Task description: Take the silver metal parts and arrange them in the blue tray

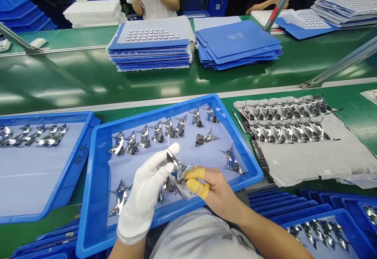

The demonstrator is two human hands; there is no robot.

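My left hand (141, 196), in a white glove, pinches a shiny chrome-coloured part (176, 168) with pointed corners between thumb and fingers. At the part's right end, my right hand (219, 190) is closed, yellow covers on its thumb and index finger; its fingertips grip that edge. Both hands are above a blue tray (96, 196) lined with pale sheeting. More chrome parts lie in it: a row along the far side, one loose part (206, 137) in the middle right, another (232, 160) near the right wall, and several partly hidden behind my hands.
To the left, another blue tray (55, 200) holds similar parts. Right of my tray, two rows of parts lie on a pale sheet (312, 157), with a thin pen-like tool (239, 121) beside it. Stacked blue sheets (238, 43) stand beyond; a person (160, 0) works across the bench.
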